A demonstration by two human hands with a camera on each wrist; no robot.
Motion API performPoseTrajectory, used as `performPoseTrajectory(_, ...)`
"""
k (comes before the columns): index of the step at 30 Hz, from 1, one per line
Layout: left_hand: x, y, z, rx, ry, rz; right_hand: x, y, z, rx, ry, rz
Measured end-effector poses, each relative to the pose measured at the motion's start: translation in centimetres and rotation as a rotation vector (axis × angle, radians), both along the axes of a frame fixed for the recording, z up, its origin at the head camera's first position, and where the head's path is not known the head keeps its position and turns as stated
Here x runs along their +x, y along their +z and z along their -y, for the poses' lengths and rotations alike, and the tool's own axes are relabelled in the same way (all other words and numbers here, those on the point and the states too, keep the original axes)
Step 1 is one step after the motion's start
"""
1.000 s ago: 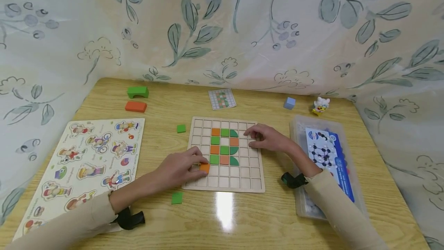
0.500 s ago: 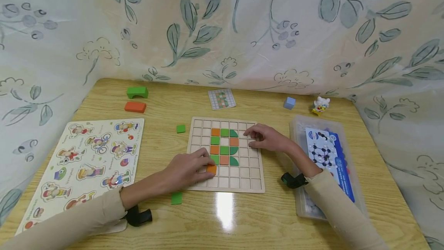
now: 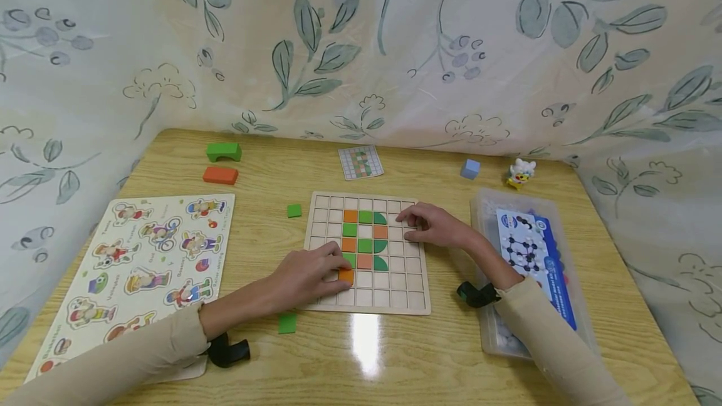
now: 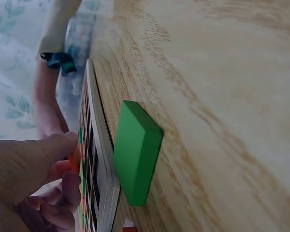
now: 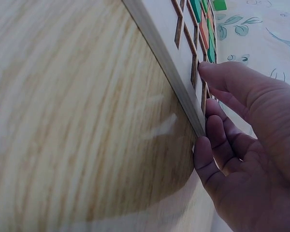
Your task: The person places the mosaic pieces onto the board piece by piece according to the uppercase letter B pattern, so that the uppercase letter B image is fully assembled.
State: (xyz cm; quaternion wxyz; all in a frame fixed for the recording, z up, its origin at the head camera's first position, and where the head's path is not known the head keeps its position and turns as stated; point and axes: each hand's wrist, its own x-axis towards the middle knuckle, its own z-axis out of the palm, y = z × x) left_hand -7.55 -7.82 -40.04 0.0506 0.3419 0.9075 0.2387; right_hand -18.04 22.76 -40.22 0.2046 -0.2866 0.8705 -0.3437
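Observation:
My left hand (image 3: 307, 274) pinches an orange square tile (image 3: 346, 277) between thumb and fingers, at the gridded wooden board (image 3: 389, 299), just below a green tile. Whether the tile lies fully in its cell is hidden by the fingers. On the board, orange and green squares, salmon squares and dark green rounded pieces (image 3: 380, 262) form a pattern. My right hand (image 3: 431, 224) rests on the board's right side, fingers relaxed; the right wrist view shows its thumb (image 5: 227, 75) on the grid and a finger against the edge.
Loose green tiles (image 3: 287, 322) lie left of the board. A pattern card (image 3: 361, 161) is behind it. A picture puzzle (image 3: 163, 237) stands left; a plastic box (image 3: 487, 205) is right. Green (image 3: 224, 151) and red (image 3: 220, 175) blocks, a blue cube (image 3: 470, 168) and figurine (image 3: 521, 174) sit farther back.
My left hand has moved slightly right with the orange tile, one cell over, and has nearly stopped since half a second ago. The right hand stays in place.

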Motion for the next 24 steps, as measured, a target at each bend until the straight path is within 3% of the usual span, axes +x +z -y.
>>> performPoseTrajectory(24,-0.31,0.03,-0.5,0.028,0.001,-0.033,-0.12,-0.23,-0.29,0.002,-0.007,-0.001)
